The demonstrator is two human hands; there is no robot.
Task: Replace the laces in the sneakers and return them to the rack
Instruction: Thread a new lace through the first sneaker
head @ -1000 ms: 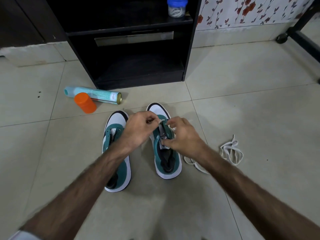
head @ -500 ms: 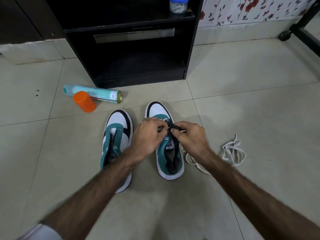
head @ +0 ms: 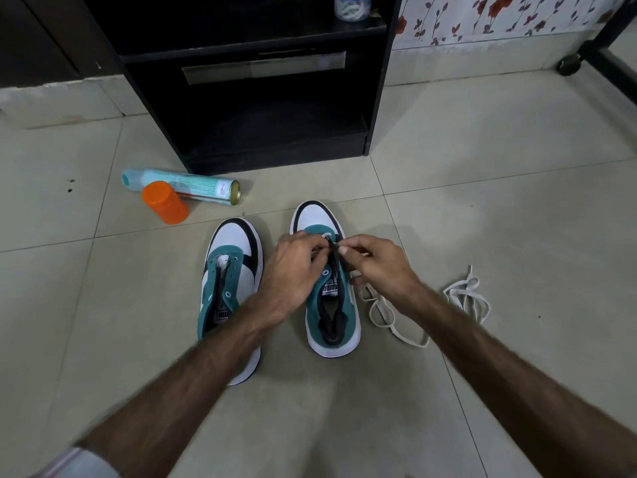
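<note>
Two green, white and black sneakers stand side by side on the tiled floor, toes away from me. The left sneaker (head: pixel 231 270) has bare eyelets. Over the front eyelets of the right sneaker (head: pixel 332 315) both hands meet. My left hand (head: pixel 293 270) and my right hand (head: pixel 379 267) each pinch a black lace (head: pixel 336 270) that runs down the tongue. Two white laces lie loose on the floor to the right, one (head: pixel 389 315) beside the shoe and one (head: pixel 467 298) farther out. The black rack (head: pixel 262 98) stands just behind the shoes.
A teal spray can (head: pixel 182 184) lies on the floor left of the rack, with an orange cap (head: pixel 165 201) in front of it. A blue-lidded jar (head: pixel 351 6) sits on the rack's upper shelf. A black wheeled frame (head: pixel 586 60) stands at the far right.
The view has shifted a little lower. My hands stay at the front eyelets of the right sneaker, and the black lace now shows between their fingertips.
</note>
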